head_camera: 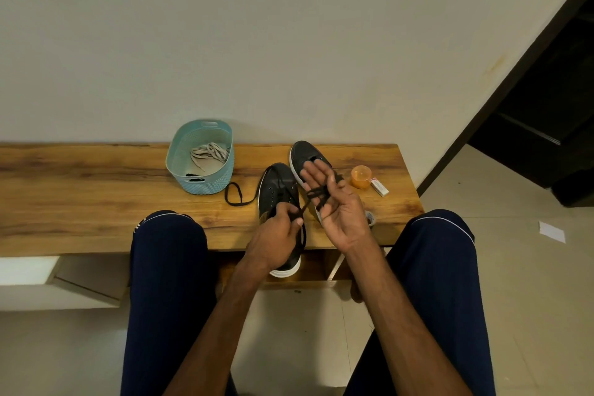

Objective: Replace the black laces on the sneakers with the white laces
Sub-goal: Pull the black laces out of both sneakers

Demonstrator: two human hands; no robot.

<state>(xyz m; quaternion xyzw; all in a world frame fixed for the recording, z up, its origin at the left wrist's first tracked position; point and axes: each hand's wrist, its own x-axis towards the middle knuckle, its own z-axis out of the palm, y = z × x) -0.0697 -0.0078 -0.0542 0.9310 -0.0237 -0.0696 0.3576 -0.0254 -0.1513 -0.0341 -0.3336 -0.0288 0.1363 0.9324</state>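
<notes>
Where the two hands meet, over the table's near edge, the black lace runs taut between them.

- Right hand: palm up, fingers mostly straight, the lace wound round them in several turns, thumb laid over the strands.
- Left hand: at 8 o'clock from the right hand, thumb and fingertips pinching the lace.
- Near sneaker: black upper, white sole, toe pointing away. It lies under the left hand, its heel overhanging the table's near edge.
- Far sneaker: same make, at 1 o'clock from the near one, just beside it, partly behind the right hand's fingers, toe close to the wall.
- Loop: thin black cord, lying slack on the table at 9 o'clock from the near sneaker.
- Basket: pale blue plastic, oval, woven-textured wall, slotted handle, at 10 o'clock from the sneakers against the wall. It holds the white laces, flat and tangled.
- Cup: orange, translucent, round, at 3 o'clock from the far sneaker.
- Box: small, white, oblong, just beside the cup, near the table's right end.
- Table: wood-grain slab, square edges, back edge against a plain wall. Bare surface stretches leftward at 9 o'clock.
</notes>
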